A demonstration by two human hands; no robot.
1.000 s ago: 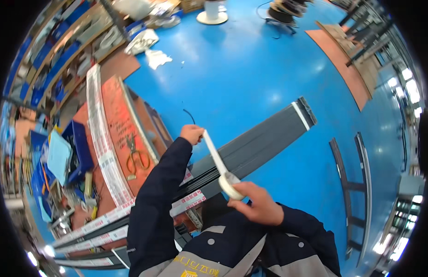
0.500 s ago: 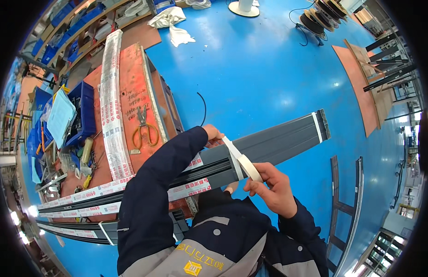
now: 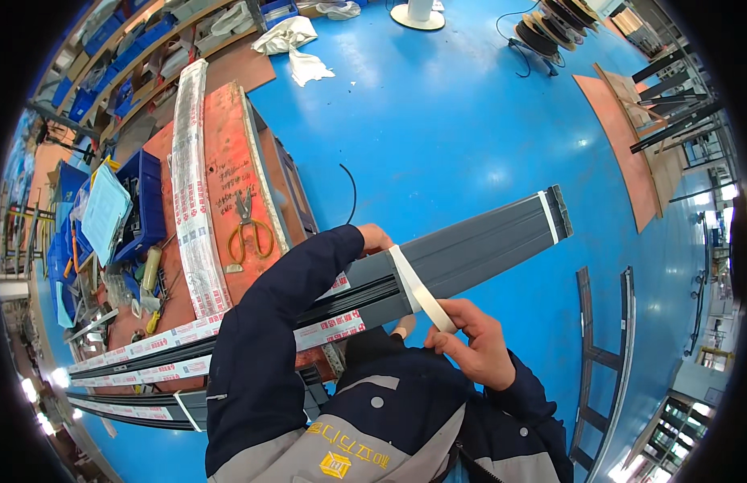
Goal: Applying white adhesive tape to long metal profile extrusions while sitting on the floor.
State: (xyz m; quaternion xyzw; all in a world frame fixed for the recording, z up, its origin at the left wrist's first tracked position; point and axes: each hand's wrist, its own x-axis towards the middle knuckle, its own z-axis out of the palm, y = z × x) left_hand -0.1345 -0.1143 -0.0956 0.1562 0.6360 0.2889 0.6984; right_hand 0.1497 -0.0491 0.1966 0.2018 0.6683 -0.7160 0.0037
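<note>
the right hand (image 3: 476,342) has its grip closed on the tape roll (image 3: 435,310) at the near edge of the grey profile bundle (image 3: 478,249); the left hand (image 3: 376,238) is by the bundle's far edge, its grip too hidden to tell what it holds. a white tape strip (image 3: 404,270) crosses the bundle between them. pulling the roll askew could crease the strip or set it crooked; slack could leave the bundle loose. its outer end juts over the blue floor (image 3: 438,121), so a hard tug might shift it.
</note>
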